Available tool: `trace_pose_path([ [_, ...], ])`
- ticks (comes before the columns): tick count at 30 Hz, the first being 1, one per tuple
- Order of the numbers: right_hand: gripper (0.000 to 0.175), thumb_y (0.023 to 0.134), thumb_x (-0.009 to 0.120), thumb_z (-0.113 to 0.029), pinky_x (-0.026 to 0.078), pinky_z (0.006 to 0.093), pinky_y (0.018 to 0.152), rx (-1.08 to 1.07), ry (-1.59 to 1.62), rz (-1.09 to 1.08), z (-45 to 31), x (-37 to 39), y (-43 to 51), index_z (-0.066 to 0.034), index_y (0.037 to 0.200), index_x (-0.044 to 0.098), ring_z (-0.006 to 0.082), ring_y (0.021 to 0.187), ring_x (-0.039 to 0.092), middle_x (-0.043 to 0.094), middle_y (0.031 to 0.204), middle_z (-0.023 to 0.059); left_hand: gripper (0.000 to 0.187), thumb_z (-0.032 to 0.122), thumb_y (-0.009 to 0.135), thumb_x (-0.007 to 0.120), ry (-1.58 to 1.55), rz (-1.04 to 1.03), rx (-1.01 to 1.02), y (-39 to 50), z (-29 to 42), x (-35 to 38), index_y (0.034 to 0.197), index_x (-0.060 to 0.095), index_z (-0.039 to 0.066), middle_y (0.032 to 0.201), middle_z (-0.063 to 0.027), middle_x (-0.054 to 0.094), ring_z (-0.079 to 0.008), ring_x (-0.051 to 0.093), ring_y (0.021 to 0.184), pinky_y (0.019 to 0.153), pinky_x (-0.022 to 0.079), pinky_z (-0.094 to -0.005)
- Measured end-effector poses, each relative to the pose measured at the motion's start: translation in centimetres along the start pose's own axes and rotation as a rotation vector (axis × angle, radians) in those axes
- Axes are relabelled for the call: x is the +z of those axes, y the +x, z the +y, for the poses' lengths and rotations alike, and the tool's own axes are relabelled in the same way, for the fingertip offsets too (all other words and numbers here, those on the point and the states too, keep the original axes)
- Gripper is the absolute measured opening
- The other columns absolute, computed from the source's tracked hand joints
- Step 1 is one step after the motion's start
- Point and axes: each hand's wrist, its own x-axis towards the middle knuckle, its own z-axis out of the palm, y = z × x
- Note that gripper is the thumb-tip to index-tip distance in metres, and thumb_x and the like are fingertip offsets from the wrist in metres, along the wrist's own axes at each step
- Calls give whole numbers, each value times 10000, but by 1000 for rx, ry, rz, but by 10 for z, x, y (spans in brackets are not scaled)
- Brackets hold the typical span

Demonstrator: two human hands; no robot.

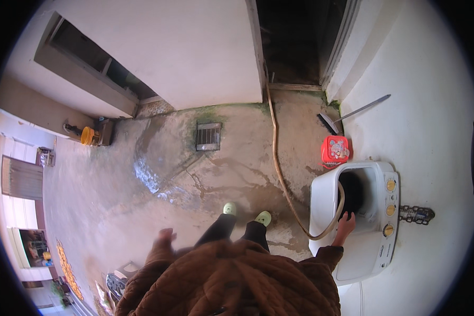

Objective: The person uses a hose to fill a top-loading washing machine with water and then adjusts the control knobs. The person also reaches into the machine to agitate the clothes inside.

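My right hand (pixel 346 227) reaches over the rim of the white washing machine (pixel 324 201) at the right, its fingers apart by the open tub. Dark material (pixel 351 193) lies inside the tub; what it is cannot be made out. Beside that hand, a beige hose (pixel 276 154) runs from the doorway across the floor, loops up over the machine's side and ends in the tub. My left hand (pixel 166 237) hangs over the concrete floor at the lower left, blurred, with nothing seen in it.
A red lidded bucket (pixel 335 151) and a broom (pixel 328 123) stand by the right wall. A floor drain (pixel 208 136) lies ahead of my green shoes. A yellow bucket (pixel 90 136) is at the left wall. Parts of the floor are wet, with white suds (pixel 146 175).
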Motion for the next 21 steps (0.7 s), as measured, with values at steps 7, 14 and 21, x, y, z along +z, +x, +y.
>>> trace_pose_path([
  [7, 415, 922, 594, -279, 441, 472, 974, -60, -95, -51, -34, 11, -4, 27, 1201, 618, 404, 1108, 578, 633, 1176, 243, 266, 77, 906, 598, -71, 7, -136, -34, -3, 11, 1149, 563, -25, 1021, -159, 625, -383, 678, 901, 708, 596, -481],
  [14, 387, 920, 616, -251, 462, 437, 964, -281, 10, -118, -114, 46, -17, 44, 1170, 636, 406, 1094, 604, 653, 1145, 249, 218, 78, 915, 585, -313, 84, -220, -46, -19, -22, 1112, 573, -16, 1011, -158, 625, -416, 671, 960, 757, 593, -523],
  [21, 318, 888, 599, -167, 484, 415, 943, -408, 214, -448, -207, 127, -51, 50, 1115, 641, 357, 1040, 647, 685, 1080, 215, 197, 155, 917, 589, -292, 196, -313, -21, -75, -71, 1046, 606, 7, 1019, -181, 622, -432, 648, 983, 769, 556, -548],
])
